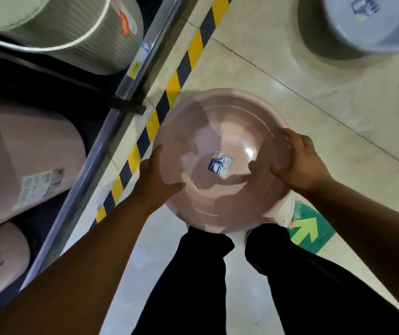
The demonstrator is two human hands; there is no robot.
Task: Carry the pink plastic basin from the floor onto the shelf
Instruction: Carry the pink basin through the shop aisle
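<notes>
The pink basin (pixel 220 160) is up in the air, out in front of the person's legs and above the floor (pixel 314 97). It is open side up, and a small sticker (pixel 221 163) sits in the middle of its bottom. The picture is a bit blurry there.

The left hand (pixel 156 176) grips the left edge of the basin, with the thumb over the rim. The right hand (pixel 300 160) grips the right edge, with its fingers curled over the rim and down inside. Both hands are closed on the basin, one on each side.

Just to the left runs a strip of yellow and black tape (pixel 169 97) on the floor, and next to it is the shelf (pixel 111 131) with its grey metal edge. More pink basins (pixel 24 153) lie on that shelf, and a grey tub (pixel 72 27) sits farther along. A blue-grey basin (pixel 367 22) rests on the floor, well apart from the hands.

I think the carrying step is under way. To do it well, keep both hands tight on opposite sides so the basin stays level, turn toward the shelf, and lift the rim clear of the metal edge before sliding it in.
</notes>
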